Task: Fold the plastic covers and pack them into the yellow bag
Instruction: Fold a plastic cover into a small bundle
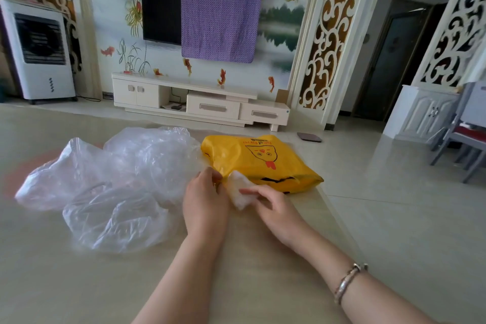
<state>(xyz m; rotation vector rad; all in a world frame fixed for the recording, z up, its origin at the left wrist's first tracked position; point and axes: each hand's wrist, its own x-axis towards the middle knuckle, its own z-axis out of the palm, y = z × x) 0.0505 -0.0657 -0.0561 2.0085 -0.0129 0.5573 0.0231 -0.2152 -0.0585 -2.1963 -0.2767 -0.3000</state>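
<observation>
Two hands meet at the table's middle: your right hand (268,198) pinches one small folded plastic cover (238,189) between thumb and fingers, and your left hand (206,193) has its fingers curled at the near edge of the one yellow bag (259,162), though the frame does not show clearly whether they grip the bag's rim or the cover. The folded cover sits between both hands, touching the bag's mouth at about 12 o'clock from your right hand. One bracelet (348,281) circles your right wrist. At about 9 to 10 o'clock from your left hand lie loose clear plastic covers (113,179), crumpled and overlapping on the table (79,284); three heaps seem likely, but the count is uncertain.
</observation>
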